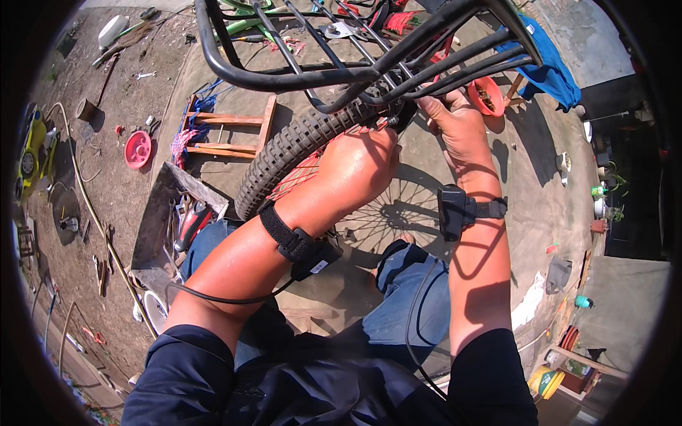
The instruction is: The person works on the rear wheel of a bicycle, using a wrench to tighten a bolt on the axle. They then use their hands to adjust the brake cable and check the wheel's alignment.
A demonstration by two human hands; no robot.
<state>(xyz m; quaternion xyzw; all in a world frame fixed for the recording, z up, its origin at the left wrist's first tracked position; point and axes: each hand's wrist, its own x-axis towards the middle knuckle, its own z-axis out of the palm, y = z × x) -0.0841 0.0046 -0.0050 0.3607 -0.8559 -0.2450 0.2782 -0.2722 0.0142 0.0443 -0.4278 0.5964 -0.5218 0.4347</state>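
Note:
A black metal rack (284, 79) fills the top of the view, above a knobby black tyre (270, 163) with red spokes (307, 179). My left hand (360, 160) is closed at the dark hub-and-fork area beside the tyre, its fingertips hidden behind the hand, so what it holds cannot be made out. My right hand (455, 128) is closed around a black part just under the rack's right side, with thumb and fingers on it; the part is mostly hidden. A pink bowl of small metal pieces (485, 95) sits just right of that hand.
A small wooden stool (266, 123) lies left of the wheel. A metal tray of tools (167, 227) is by my left knee. Left are a pink dish (138, 149), a hose (78, 170) and a yellow machine (30, 153). A blue cloth (550, 67) hangs at upper right.

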